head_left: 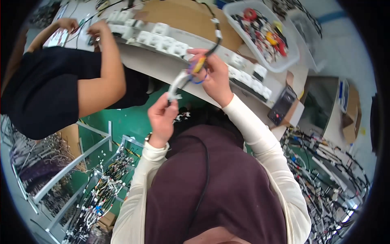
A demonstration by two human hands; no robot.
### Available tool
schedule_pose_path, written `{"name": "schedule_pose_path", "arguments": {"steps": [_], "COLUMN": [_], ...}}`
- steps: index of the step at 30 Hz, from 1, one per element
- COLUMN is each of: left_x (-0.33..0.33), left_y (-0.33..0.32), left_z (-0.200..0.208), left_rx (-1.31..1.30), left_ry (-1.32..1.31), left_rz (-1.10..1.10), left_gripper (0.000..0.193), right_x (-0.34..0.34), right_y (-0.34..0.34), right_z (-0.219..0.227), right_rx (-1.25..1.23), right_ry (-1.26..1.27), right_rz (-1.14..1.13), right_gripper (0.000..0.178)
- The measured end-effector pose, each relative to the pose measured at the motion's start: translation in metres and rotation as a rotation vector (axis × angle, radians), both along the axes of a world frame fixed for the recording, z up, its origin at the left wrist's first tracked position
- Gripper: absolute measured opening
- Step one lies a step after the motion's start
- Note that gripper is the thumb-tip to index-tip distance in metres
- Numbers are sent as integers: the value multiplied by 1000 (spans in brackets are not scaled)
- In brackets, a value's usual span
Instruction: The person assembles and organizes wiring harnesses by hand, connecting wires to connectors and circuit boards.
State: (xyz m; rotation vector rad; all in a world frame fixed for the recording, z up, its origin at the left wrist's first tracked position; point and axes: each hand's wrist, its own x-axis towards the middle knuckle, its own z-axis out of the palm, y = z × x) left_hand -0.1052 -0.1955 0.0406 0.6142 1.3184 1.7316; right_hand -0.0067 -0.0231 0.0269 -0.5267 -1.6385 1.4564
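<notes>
While the left hand (161, 121) pinches a cable (177, 83) in its fingers, the right hand (216, 76) has its fingers closed on its yellow bit (199, 64), near the bench (152, 63).

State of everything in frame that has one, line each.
Left hand: closed, pinching the cable.
Right hand: closed around the cable.
Cable: held up in both hands, curved.
Clear bin: open, holding many coloured parts.
White blocks: lined up in rows.
Phone-like device: screen on or off, unclear.
</notes>
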Motion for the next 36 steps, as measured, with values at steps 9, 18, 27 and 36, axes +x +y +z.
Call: {"name": "schedule_pose_path", "arguments": {"steps": [9,18,27,36], "left_x": [-43,-88,-98,-89], "left_y": [43,43,36,50], "left_z": [-22,-41,-52,-79], "left_rx": [96,149,84,18], "left_ry": [222,263,307,1], "left_rz": [179,169,214,336], "left_gripper": [27,31,29,33], "right_x": [-134,-165,-151,-203], "right_y": [10,17,18,16], "right_z": [7,7,-20,-57], "right_rx": [-505,-465,659,840], "right_ry": [137,101,-278,-440], "right_rz": [209,202,107,-233], "right_gripper": [26,32,28,14]}}
